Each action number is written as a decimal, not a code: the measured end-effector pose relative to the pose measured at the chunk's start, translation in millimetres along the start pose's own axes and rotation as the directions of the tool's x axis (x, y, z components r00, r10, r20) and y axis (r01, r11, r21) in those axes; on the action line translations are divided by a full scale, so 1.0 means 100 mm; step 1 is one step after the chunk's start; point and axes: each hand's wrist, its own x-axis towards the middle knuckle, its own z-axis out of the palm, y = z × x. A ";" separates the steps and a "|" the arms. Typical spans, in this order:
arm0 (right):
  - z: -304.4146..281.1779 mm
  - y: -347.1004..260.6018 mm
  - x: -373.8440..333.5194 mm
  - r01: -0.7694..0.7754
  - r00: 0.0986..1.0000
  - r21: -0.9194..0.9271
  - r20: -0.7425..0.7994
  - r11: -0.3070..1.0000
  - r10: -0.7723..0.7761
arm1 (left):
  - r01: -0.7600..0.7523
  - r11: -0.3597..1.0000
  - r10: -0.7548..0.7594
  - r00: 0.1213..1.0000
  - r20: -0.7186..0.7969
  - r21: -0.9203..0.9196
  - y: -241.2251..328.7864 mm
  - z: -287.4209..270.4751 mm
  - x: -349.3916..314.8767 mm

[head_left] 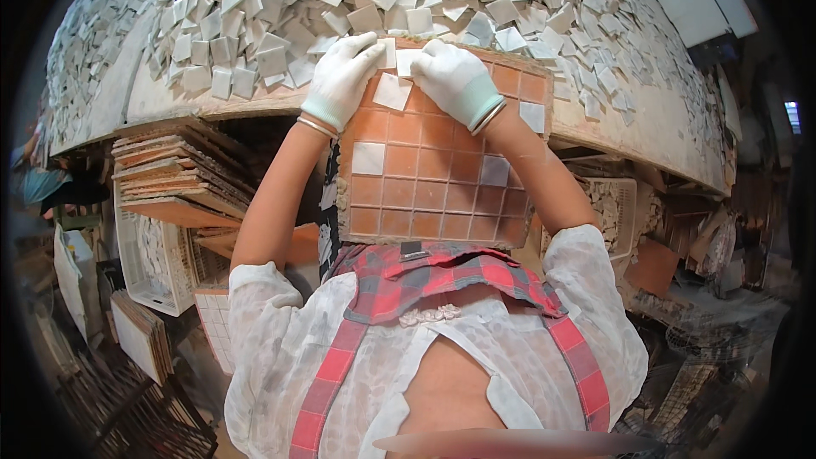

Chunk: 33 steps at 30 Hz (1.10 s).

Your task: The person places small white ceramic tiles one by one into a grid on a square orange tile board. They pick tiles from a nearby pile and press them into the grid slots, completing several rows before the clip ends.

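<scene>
An orange-brown gridded board [415, 167] with square cells lies in front of me. At its far edge my left hand [342, 76], in a white glove, has its fingers closed at the edge of a small white tile [388, 53]. Close beside it, my gloved right hand [456, 78] pinches another white tile [407, 62]. Just nearer to me, a loose white tile [392, 92] lies askew across the grid lines. Single white tiles fill a cell at the left [368, 158], one at the right [495, 171] and one at the far right [531, 116].
A big heap of loose white tiles [255, 0] covers the table beyond the board. Below the table on the left, stacked boards [178, 172] rest above a white plastic crate [155, 263]. Another crate [614, 204] with tile pieces stands on the right.
</scene>
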 end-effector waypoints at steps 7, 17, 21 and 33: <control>-0.09 -0.12 -0.14 0.022 0.968 -0.163 -0.243 0.986 -0.062 | -0.001 1.000 0.002 0.997 0.080 -0.006 0.02 -0.19 0.11; 0.20 -0.10 -0.18 0.026 0.991 -0.028 -0.127 0.999 -0.030 | 0.329 0.905 -0.355 0.934 0.051 0.269 0.50 0.22 -0.23; 0.23 0.03 -0.13 0.040 0.997 0.114 -0.076 0.993 -0.032 | 0.299 0.876 -0.377 0.914 0.150 0.378 0.44 0.21 -0.30; 0.41 0.85 0.81 -0.364 0.857 -0.157 0.328 0.918 0.397 | 0.135 0.880 -0.292 0.911 0.293 0.456 0.55 0.24 -0.26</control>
